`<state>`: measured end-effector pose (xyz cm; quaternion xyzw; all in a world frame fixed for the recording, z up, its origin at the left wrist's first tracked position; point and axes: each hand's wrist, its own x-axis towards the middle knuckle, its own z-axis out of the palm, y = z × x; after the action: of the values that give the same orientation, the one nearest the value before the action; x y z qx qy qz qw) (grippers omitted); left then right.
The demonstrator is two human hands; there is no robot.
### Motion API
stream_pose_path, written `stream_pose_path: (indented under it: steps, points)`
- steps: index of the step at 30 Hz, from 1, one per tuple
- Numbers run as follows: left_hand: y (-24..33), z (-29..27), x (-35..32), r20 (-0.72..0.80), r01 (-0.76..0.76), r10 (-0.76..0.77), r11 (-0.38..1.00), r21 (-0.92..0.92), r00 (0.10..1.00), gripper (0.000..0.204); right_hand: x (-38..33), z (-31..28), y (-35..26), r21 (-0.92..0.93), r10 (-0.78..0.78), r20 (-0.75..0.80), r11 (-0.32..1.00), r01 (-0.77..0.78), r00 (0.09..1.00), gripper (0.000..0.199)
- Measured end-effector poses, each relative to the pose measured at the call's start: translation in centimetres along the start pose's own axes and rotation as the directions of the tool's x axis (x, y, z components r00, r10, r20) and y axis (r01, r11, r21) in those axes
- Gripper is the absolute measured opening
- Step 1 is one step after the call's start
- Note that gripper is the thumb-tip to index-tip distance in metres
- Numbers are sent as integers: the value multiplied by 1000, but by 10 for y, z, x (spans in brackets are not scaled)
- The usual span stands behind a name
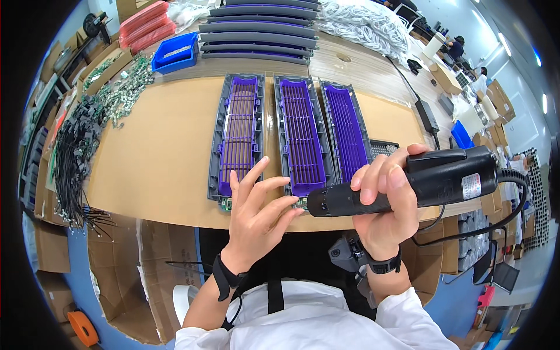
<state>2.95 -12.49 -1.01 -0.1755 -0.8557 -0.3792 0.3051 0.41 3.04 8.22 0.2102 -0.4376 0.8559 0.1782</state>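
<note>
My right hand (388,201) is wrapped round a black electric screwdriver (449,181), held nearly level with its nose to the left. My left hand (256,219) is open, its fingers spread over the near end of the middle grey housing (328,146), which has a purple slatted insert (301,134). Its thumb and a fingertip come close to a small green circuit board (301,203) there; contact is hard to tell. The screwdriver's nose hides part of that end. To the left lies a similar left housing (218,140), to the right a right housing (354,111).
Stacked grey-purple panels (259,38) lie at the back, beside a blue bin (175,52). Black cabled parts (76,140) heap at the left. A dark tray (385,147) of small parts is partly behind my right hand. The screwdriver's cable (519,204) loops at the right.
</note>
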Motion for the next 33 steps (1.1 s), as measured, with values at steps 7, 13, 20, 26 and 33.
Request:
stream_pose_path:
  steps: [7,13,20,26,33]
  points:
    - [-2,-1,-1,-7,-20,20,1000,1,1000,9,-2,3,1,-16,17,-29,1000,-17,999,37]
    - [-2,0,-1,4,-26,26,1000,11,1000,8,-3,4,1,-15,25,-13,1000,-25,1000,36]
    - [-2,0,-1,21,-50,49,998,40,999,6,-3,3,3,-50,17,7,999,-17,1000,38]
    - [1,1,1,14,-12,11,999,40,1000,8,-1,5,2,-238,-6,82,971,25,997,35]
    - [0,-1,-2,79,-96,89,991,89,993,8,0,7,0,-428,64,122,904,-5,990,38]
